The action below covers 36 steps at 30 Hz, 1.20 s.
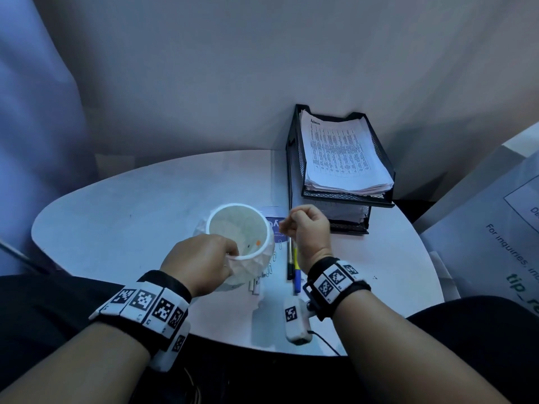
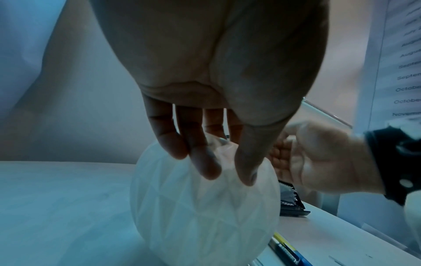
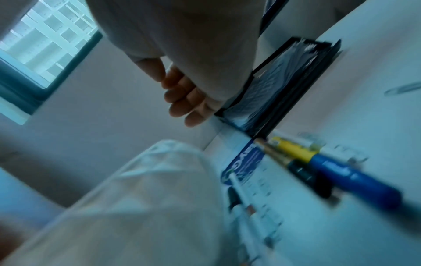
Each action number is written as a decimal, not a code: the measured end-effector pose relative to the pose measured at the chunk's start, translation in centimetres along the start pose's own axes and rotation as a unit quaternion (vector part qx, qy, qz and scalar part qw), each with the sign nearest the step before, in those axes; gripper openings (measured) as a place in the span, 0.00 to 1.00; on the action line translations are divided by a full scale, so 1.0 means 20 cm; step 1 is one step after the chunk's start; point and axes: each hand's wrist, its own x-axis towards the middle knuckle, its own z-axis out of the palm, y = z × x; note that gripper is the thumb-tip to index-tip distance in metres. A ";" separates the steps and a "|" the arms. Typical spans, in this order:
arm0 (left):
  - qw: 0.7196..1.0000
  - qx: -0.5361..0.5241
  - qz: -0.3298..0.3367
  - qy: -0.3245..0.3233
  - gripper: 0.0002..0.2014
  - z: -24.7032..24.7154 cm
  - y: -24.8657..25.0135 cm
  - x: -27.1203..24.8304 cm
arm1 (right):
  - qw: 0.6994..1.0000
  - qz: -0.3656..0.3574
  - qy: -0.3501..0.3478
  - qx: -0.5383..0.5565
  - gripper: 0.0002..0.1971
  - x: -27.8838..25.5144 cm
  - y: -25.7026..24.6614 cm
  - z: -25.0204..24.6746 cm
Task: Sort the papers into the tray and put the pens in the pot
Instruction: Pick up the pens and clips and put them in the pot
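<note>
I see both forearms bare, no sleeves. Each wrist wears a black band (image 1: 163, 279) covered with white tiles printed with black square markers. Under the right wrist hangs a small white camera unit (image 1: 296, 323) with one marker, on a black bracket, and a thin black cable (image 1: 325, 342) leaves it.

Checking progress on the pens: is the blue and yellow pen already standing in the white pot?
No, the blue and yellow pen lies flat on the table beside the white pot, next to a dark pen.
</note>
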 end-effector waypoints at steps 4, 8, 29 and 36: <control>1.000 -0.012 -0.019 0.014 0.14 0.00 -0.04 0.01 | 0.968 0.052 0.098 -0.227 0.10 0.13 0.15 -0.23; 0.999 -0.026 -0.041 0.020 0.14 -0.01 -0.07 0.02 | 0.912 0.092 0.087 -0.390 0.04 0.14 0.30 -0.34; 0.994 -0.076 -0.078 0.031 0.13 -0.05 -0.14 0.06 | 0.895 0.022 0.033 -0.445 0.07 0.16 0.26 -0.16; 0.992 -0.077 -0.092 0.034 0.13 -0.06 -0.19 0.05 | 0.781 0.059 -0.090 -0.616 0.05 0.12 0.33 0.09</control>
